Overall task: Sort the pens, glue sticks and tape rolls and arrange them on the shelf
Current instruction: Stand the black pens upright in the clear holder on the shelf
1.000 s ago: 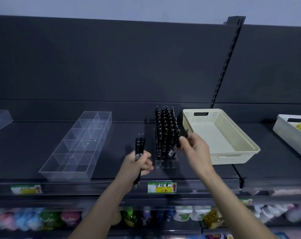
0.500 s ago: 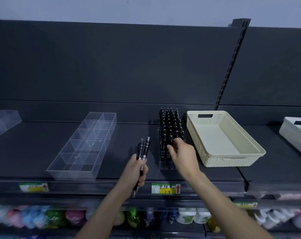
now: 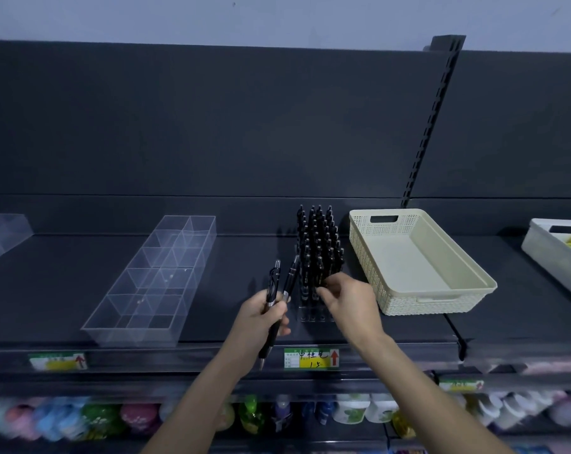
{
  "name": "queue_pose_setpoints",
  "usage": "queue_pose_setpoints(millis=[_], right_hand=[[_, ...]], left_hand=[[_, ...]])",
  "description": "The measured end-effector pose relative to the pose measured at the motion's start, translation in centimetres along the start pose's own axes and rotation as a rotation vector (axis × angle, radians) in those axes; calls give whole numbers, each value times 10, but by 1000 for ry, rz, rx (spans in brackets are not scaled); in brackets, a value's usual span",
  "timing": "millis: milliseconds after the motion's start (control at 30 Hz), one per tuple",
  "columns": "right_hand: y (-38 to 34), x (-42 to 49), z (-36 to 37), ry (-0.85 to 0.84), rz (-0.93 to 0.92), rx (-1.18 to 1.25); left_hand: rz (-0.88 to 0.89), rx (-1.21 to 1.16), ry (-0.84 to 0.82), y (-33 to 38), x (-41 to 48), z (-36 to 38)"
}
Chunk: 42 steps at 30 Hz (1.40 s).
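Dark shop shelf [image 3: 64,290]. My left hand [image 3: 261,314]: clenched round two black pens [image 3: 272,290], unplaced. My right hand [image 3: 349,299]: touching the front row of the pen rack [image 3: 317,250]; whether pinching, I cannot tell. Rack nearly full. To my grip's left, clear divided tray [image 3: 153,283]; to its right, cream basket [image 3: 418,267]: both unfilled.

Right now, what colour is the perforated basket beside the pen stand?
The basket is cream; the head view shows it.

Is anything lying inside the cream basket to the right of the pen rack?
No: the cream basket shows only its bare floor, with nothing inside it, next to the pen rack.
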State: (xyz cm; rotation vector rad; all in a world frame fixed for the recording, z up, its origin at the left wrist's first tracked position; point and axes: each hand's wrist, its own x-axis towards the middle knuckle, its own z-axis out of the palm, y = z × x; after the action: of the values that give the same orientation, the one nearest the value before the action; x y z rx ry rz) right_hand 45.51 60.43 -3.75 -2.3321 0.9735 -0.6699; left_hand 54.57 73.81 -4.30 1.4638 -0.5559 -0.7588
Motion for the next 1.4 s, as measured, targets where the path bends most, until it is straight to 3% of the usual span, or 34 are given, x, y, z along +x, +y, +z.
queue_pose_setpoints(millis=[100, 267, 367, 500, 633, 900, 1067, 1400], right_hand=[[-3, -5, -14, -1, 14, 153], [-9, -6, -24, -242, 89, 455], [-3, -7, -29, -202, 132, 507], [5, 4, -49, 4, 103, 423], [9, 17, -51, 126, 28, 314], [11, 12, -16, -24, -128, -70], [12, 10, -5, -27, -40, -34], [9, 9, -2, -31, 0, -9]], left_hand=[[-6, -7, -32, 0, 3, 6], [-28, -3, -136, 4, 6, 25], [-36, 31, -147, 5, 7, 29], [0, 266, -75, 0, 8, 17], [-42, 245, 11, -6, 5, 9], [-53, 187, 10, -6, 2, 6], [-32, 66, 77, -9, 3, 4], [124, 122, 139, -3, 5, 11]])
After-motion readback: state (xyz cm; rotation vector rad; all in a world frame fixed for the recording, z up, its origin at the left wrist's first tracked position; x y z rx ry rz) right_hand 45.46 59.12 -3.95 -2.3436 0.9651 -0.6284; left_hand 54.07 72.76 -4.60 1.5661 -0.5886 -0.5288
